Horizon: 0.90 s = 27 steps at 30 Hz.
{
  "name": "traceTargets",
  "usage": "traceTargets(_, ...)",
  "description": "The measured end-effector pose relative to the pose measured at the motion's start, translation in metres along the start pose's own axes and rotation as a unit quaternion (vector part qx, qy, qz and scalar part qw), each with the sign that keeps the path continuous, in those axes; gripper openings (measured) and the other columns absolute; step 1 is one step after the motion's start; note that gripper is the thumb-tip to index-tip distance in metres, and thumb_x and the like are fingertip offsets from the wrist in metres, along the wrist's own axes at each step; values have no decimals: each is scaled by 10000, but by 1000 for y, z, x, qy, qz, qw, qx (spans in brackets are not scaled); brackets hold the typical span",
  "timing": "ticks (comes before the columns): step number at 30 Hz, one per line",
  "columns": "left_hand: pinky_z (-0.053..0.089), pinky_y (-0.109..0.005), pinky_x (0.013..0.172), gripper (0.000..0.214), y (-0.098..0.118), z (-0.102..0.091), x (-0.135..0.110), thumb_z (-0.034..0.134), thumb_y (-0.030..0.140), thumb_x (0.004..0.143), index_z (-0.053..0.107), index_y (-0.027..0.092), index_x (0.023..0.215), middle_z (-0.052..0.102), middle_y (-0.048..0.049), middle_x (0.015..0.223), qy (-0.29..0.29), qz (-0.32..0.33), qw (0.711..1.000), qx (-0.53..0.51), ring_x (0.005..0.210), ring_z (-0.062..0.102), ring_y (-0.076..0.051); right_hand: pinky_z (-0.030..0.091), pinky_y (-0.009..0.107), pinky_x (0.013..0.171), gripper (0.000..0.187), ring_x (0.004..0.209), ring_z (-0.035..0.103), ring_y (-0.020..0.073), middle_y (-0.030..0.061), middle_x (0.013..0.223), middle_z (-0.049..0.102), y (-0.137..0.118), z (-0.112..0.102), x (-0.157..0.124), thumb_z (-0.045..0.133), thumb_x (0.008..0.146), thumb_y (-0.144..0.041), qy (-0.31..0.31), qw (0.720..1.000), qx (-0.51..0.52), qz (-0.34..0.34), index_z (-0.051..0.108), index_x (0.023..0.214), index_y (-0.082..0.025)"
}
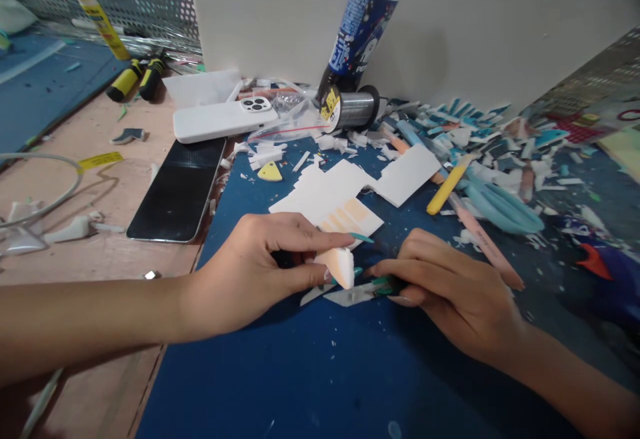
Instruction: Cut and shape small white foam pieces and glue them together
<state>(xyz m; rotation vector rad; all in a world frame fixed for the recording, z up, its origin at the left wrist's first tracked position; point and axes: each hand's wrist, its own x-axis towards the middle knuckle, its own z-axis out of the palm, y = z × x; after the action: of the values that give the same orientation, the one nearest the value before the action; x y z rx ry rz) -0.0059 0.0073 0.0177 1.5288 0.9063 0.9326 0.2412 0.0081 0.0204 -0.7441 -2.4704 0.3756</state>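
Note:
My left hand (255, 269) pinches a small pale peach-and-white piece (340, 266) between thumb and forefinger, just above the blue mat (300, 372). My right hand (450, 286) is closed beside it, fingertips pressed on a thin white strip (350, 296) lying on the mat; a dark, partly hidden object sits under its fingers. Behind the hands lies a white sheet (330, 199) with peach stripes.
A black phone (177, 189) and a white phone case (223, 119) lie at left on the wooden table. A blue bottle (357, 36) and a wire spool (353, 107) stand behind. Blue scissors (500, 206), a yellow tool (447, 189) and several paper scraps crowd the right.

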Motion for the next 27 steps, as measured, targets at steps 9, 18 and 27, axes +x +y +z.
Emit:
traceTargets(9,440,-156,544,217,5,0,-1,713,130,729,774,161,935,654,6,691,12,-61,998,30,597,541,-74,406,291,584,220,640,469,129,32,747,533,0,0,1,419,995,-295,5,1000,26,7,586,1065,-169)
traceTargets(18,455,-150,575,215,4,0,-5,724,130,733,777,205,927,712,17,778,19,-61,998,25,641,582,-76,400,284,585,208,630,461,119,30,730,531,-3,0,4,422,993,-282,-1,1000,26,2,575,1037,-148)
traceTargets(27,471,-161,594,194,2,-1,-3,726,132,754,781,206,924,728,6,790,11,-30,999,41,662,608,-90,409,282,583,236,622,465,119,24,727,538,-4,-3,5,394,1003,-307,-4,1000,15,9,581,1033,-167)
